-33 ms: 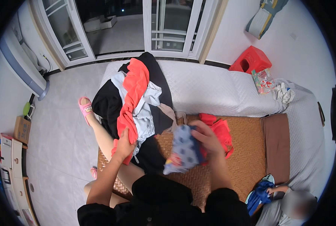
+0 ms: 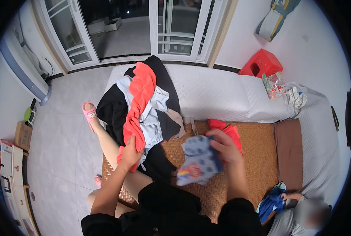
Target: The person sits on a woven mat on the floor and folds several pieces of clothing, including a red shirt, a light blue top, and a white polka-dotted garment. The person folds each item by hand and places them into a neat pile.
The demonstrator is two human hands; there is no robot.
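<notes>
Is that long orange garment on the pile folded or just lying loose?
Loose: the orange garment trails crumpled down the clothes pile, left hand gripping its lower end.

Two hands are working: the left hand (image 2: 130, 154) is gripping one coral garment (image 2: 140, 100); the right hand (image 2: 225, 146) is holding one blue-grey patterned garment (image 2: 199, 163). One red folded garment (image 2: 228, 129) is lying just beyond the right hand. One pink slipper (image 2: 90, 114) and one red stool (image 2: 261, 63) are showing.

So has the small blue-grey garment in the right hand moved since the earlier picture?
No. The blue-grey garment sits at the same spot on the woven mat, just left of the red folded cloth, in the right hand.
</notes>
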